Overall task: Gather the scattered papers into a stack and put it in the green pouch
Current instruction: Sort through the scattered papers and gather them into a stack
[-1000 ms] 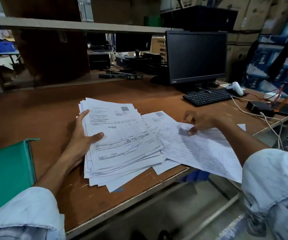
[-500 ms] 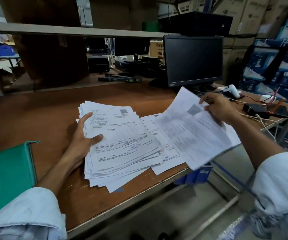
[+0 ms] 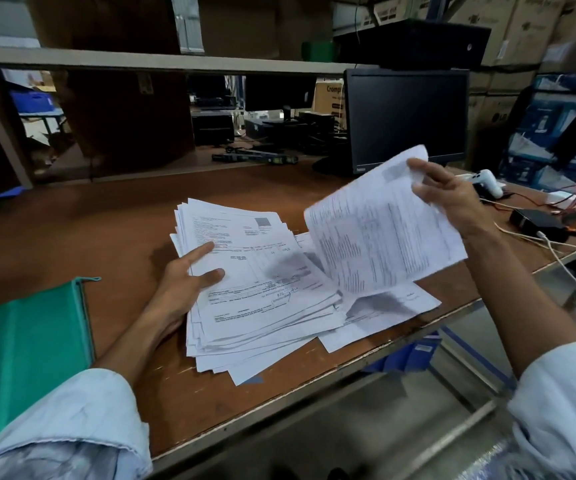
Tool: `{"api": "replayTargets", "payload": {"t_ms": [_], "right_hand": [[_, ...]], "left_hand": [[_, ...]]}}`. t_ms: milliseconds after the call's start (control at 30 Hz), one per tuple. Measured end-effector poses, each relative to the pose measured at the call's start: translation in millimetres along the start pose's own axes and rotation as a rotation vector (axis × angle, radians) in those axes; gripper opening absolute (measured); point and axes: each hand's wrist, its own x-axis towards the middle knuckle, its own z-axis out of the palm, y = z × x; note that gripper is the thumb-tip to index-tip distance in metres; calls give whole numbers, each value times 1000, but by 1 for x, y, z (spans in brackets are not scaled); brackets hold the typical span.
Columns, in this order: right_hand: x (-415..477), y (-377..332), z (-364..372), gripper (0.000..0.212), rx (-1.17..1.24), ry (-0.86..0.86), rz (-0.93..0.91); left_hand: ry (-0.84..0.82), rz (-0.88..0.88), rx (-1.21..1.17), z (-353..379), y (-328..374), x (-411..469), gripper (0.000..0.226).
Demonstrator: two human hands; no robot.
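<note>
The left hand (image 3: 182, 289) grips the paper stack (image 3: 262, 271) at its left edge, thumb on top. The right hand (image 3: 452, 199) pinches a raised sheet (image 3: 383, 233) above another loose sheet (image 3: 400, 303). The green pouch (image 3: 20, 358) lies far left on the table (image 3: 106, 230).

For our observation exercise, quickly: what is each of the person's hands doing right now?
Left hand: holds the paper stack at its left edge, thumb on top.
Right hand: pinches a lifted sheet by its top edge.
</note>
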Motion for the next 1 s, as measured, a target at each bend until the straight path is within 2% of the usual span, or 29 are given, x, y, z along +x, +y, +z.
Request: {"api": "replayTargets", "payload": {"t_ms": [67, 133, 200, 233, 267, 367, 467, 500, 567, 633, 733, 800, 867, 933, 1000], "right_hand": [[1, -9, 13, 30, 348, -43, -42], [2, -10, 30, 35, 642, -106, -60], [5, -8, 53, 40, 714, -112, -28], [8, -4, 65, 38, 650, -75, 16], [10, -1, 80, 36, 490, -37, 58], [11, 26, 118, 38, -298, -45, 58], [9, 55, 148, 28, -594, -89, -27], [10, 63, 156, 24, -676, -94, -45], [13, 74, 171, 20, -739, -101, -16], [13, 81, 182, 23, -743, -103, 38], [9, 81, 189, 28, -704, -111, 95], [12, 81, 186, 29, -779, -128, 74], [19, 82, 174, 29, -956, -105, 58], [24, 84, 152, 37, -1182, -58, 111], [22, 90, 123, 47, -1324, -30, 183]], "left_hand": [[-10, 21, 17, -1, 0, 0, 61], [-24, 31, 16, -1, -1, 1, 59], [-18, 41, 50, -2, -1, 0, 55], [-10, 43, 86, -2, -2, 1, 54], [-7, 40, 101, -3, -3, 2, 52], [-15, 0, 15, -4, -5, 5, 45], [62, -10, -12, 0, -1, 3, 29], [91, -17, 1, 2, 2, 0, 29], [116, -55, -12, 3, 6, -5, 46], [74, -91, -97, 4, 10, -7, 53], [33, -100, -64, 4, 11, -6, 24], [16, -96, 6, 3, 8, -4, 33], [15, -92, 15, 3, 7, -4, 40], [27, -74, 3, 2, 5, -1, 51], [29, -46, -1, 1, 4, 1, 71]]}}
